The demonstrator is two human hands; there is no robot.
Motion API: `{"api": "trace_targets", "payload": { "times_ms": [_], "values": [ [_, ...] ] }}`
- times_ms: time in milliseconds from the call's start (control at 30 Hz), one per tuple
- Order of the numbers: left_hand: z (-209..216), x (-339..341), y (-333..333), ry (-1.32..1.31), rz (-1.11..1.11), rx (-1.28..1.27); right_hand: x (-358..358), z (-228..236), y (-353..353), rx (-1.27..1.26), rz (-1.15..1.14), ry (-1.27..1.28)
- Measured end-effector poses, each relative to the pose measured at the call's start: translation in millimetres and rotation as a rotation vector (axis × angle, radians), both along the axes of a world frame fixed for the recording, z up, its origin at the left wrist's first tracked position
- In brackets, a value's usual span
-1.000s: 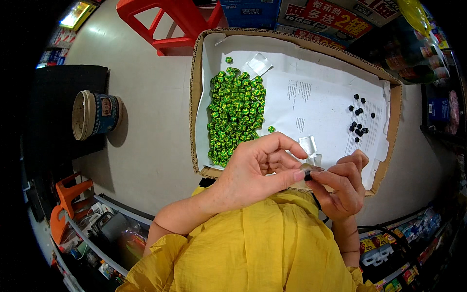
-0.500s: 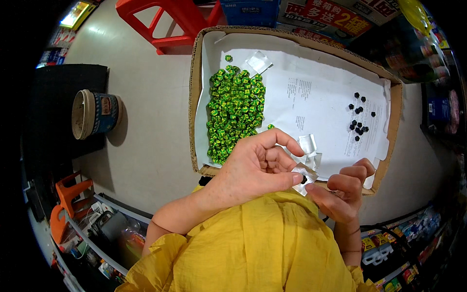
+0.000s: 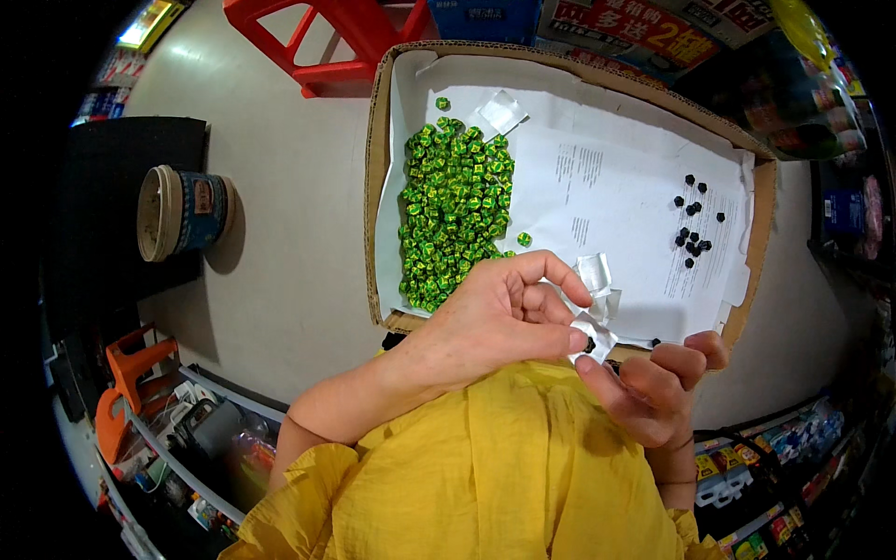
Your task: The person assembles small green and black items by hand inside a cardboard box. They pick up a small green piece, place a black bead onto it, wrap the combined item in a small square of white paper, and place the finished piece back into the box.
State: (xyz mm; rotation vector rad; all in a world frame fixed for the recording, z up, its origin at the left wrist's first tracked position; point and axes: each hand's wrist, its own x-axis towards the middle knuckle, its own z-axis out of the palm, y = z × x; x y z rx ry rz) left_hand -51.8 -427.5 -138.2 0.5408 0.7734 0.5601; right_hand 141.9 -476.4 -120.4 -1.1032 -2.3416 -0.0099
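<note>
Small clear wrapper (image 3: 592,333) w/ a dark pellet inside, at center frame, pinched by left hand (image 3: 495,322) fingers at near edge of cardboard box (image 3: 377,187). Right hand (image 3: 653,387) at 4 o'clock of it, fingers curled loosely, fingertip touching wrapper. More clear wrappers (image 3: 595,275) at 12. Green-wrapped candies (image 3: 453,210) at 10; black pellets (image 3: 693,224) at 2. Round tub (image 3: 177,210) at 9, on floor.

green-yellow wrapped sweets (image 3: 454,210), black pellets (image 3: 693,224), red stool (image 3: 327,37), yellow blouse (image 3: 504,476).
</note>
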Motion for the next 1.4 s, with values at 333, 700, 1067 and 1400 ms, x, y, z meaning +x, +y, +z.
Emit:
{"api": "trace_targets", "payload": {
  "times_ms": [333,700,1067,1400],
  "values": [
    [-2,-1,-2,0.047,0.017,0.117,2,-4,3,-0.1,0.045,-0.022],
    [7,-1,0,0.138,-0.053,0.184,7,-10,11,-0.176,0.069,0.181],
    [2,-1,-8,0.195,-0.015,0.375,-14,-22,-5,-0.973,-0.275,1.049],
    [-1,5,-16,0.27,0.159,0.473,-24,-22,-6,-1.197,-0.352,1.399]
  ]
}}
